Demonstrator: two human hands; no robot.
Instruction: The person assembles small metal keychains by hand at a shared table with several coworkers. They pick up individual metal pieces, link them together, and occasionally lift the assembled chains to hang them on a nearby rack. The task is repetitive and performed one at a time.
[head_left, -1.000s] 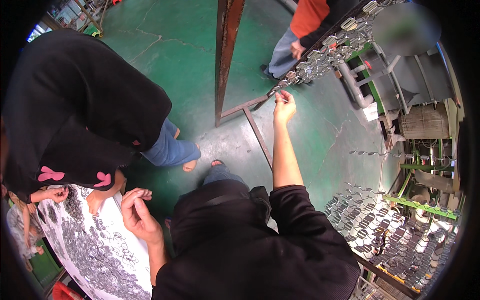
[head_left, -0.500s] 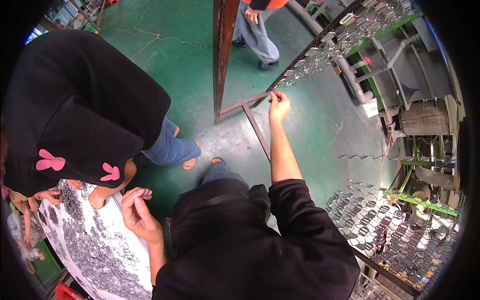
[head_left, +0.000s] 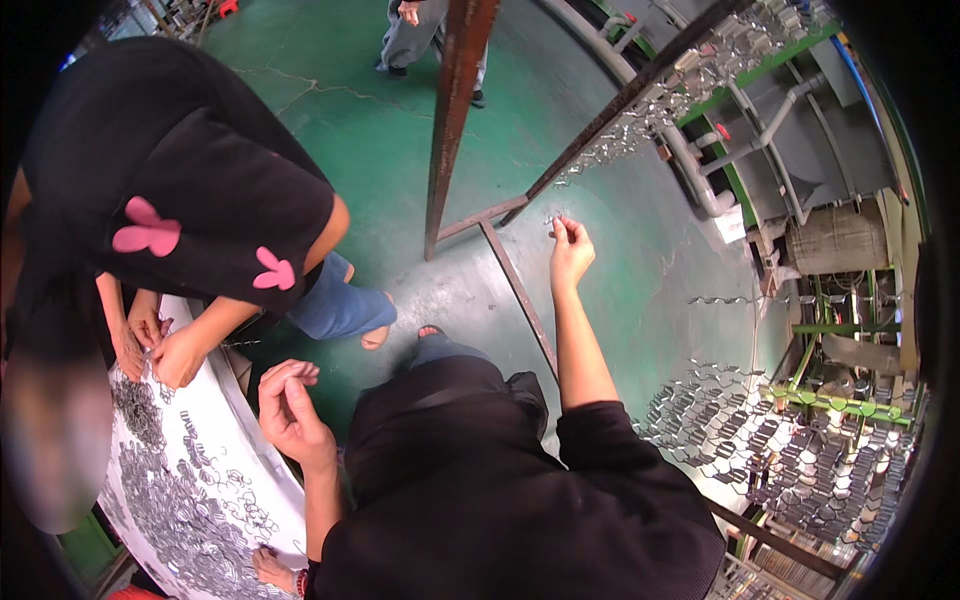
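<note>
My right hand (head_left: 571, 262) is raised at the end of my outstretched arm, thumb and fingers pinched. A small bent metal wire piece (head_left: 550, 219) shows at its fingertips, too small to make out fully. The hand is below the lower end of a dark metal frame bar (head_left: 585, 135), apart from it. My left hand (head_left: 297, 415) hovers by the edge of a white-covered table (head_left: 262, 440), its fingers curled and the thumb against them. What it holds, if anything, is hidden. Many small dark wire pieces (head_left: 180, 500) lie heaped on the table.
A co-worker in black (head_left: 200, 170) leans over the table at left, both hands at the pieces. Another person's hand (head_left: 272, 570) rests on the near table edge. A walker (head_left: 415, 40) is beyond the rusty post (head_left: 458, 130). Rows of hanging wire pieces (head_left: 790, 450) stand at right.
My right hand has drawn back from the frame bar and slightly right. The walker has moved left. The co-worker's hands have shifted right, and another hand has come onto the near table edge.
</note>
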